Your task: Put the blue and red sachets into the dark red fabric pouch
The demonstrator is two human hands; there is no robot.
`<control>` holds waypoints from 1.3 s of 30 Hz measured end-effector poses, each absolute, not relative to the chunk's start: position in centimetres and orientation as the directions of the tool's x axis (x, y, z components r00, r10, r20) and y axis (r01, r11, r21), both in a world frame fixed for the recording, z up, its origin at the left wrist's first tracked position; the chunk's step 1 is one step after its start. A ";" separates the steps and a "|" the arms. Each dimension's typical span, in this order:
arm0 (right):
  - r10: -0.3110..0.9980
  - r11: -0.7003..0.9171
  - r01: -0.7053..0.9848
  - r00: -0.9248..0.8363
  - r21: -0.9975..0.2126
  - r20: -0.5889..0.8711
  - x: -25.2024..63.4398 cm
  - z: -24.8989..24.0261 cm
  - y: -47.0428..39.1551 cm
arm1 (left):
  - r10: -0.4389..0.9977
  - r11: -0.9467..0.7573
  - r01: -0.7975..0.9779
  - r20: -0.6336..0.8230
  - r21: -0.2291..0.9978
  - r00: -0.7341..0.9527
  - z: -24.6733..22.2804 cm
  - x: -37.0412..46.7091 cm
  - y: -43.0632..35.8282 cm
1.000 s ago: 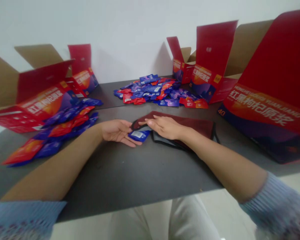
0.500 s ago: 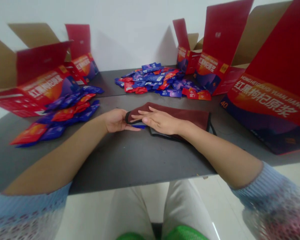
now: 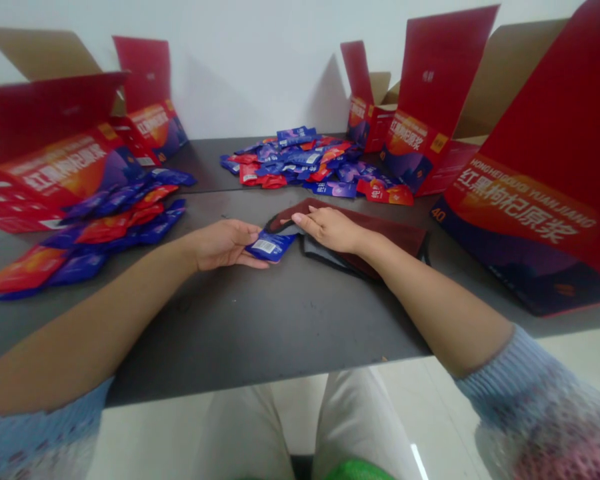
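My left hand (image 3: 230, 244) grips the edge of a blue sachet (image 3: 271, 245) that bears a white barcode label. The sachet's far edge lies against the folded end of a brown cloth (image 3: 380, 230) with black edging and a grey underside. My right hand (image 3: 333, 230) is closed over the cloth's left part, fingers curled around the fabric and thumb pointing left. Part of the cloth is hidden beneath that hand and wrist.
A heap of blue and red sachets (image 3: 300, 160) lies at the back of the dark table (image 3: 260, 333). Overlapping sachets (image 3: 105, 230) spread at the left. Open red cartons stand on both sides, including a left carton (image 3: 70, 167) and a large right carton (image 3: 530, 220).
My left hand has moved left with the blue sachet, which now shows clear of most of the cloth. The fingers of my right hand have gone from flat to curled on the cloth.
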State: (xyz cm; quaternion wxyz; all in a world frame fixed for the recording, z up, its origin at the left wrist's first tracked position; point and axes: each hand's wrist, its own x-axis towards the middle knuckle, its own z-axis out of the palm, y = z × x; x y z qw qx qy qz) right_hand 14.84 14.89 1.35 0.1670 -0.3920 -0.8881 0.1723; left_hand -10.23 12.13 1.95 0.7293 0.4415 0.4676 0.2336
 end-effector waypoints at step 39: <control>0.847 0.523 0.795 -0.526 -0.307 0.081 16.3 0.9 16.0 | 0.671 0.573 -0.019 -0.455 0.819 0.586 1.6 -10.7 13.1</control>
